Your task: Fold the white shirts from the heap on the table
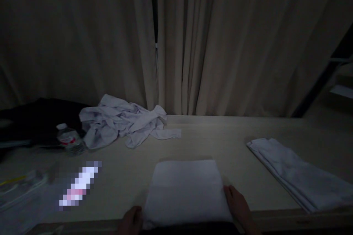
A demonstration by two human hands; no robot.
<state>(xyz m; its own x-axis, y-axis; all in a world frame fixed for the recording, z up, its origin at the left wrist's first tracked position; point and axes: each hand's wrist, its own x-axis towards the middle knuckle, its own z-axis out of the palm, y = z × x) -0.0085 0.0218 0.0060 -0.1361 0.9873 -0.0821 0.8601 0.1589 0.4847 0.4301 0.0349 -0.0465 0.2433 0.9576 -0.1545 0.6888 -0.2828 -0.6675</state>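
A neatly folded white cloth (187,192) lies in front of me at the near edge of the table, squared off and fairly thick. My left hand (131,221) is at its lower left corner, fingers curled against the side. On the opposite side, my right hand (238,205) grips the right edge with bent fingers. Both hands are partly cut off by the bottom of the view, and the fingertips are partly hidden by the fabric. The light is dim.
A crumpled white shirt (124,121) lies at the back left, beside a water bottle (70,139) and black fabric (41,117). A clear plastic bag (24,194) and a pixelated bright object (79,185) are nearer left. Folded white fabric (300,172) lies right. Curtains (179,44) hang behind.
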